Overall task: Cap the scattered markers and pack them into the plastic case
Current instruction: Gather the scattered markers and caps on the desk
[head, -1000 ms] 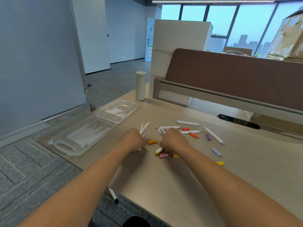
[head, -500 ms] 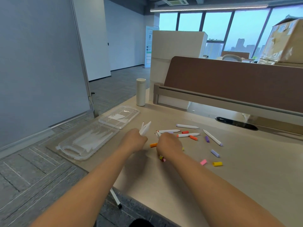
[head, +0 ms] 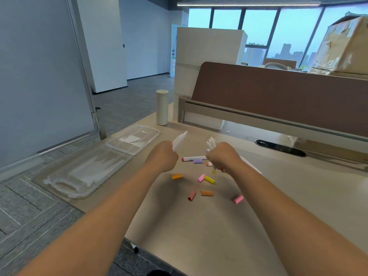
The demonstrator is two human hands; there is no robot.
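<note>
We see both hands held just above the table [head: 199, 236], each curled tight round a bunch of white markers. The left hand [head: 162, 156] grips the left bunch [head: 180, 139], whose ends fan up and away towards the case. The right hand [head: 223, 158] grips the right bunch [head: 211, 142], tips pointing up, with a yellow end poking out below the fist.

Between the hands a red-tipped marker [head: 194, 158] lies flat on the table, a purple cap [head: 197, 161] just beside it. Nearer us, loose caps are scattered: an orange cap [head: 176, 176] below the left hand, a pink cap [head: 201, 178] touching a yellow cap [head: 209, 179], and three more closer in.

The case [head: 59, 184] lies open at the table's left edge, its lid [head: 135, 140] folded out flat near the left hand. We cannot tell whether any markers lie inside. A white bottle [head: 161, 107] stands upright beyond the lid.
</note>
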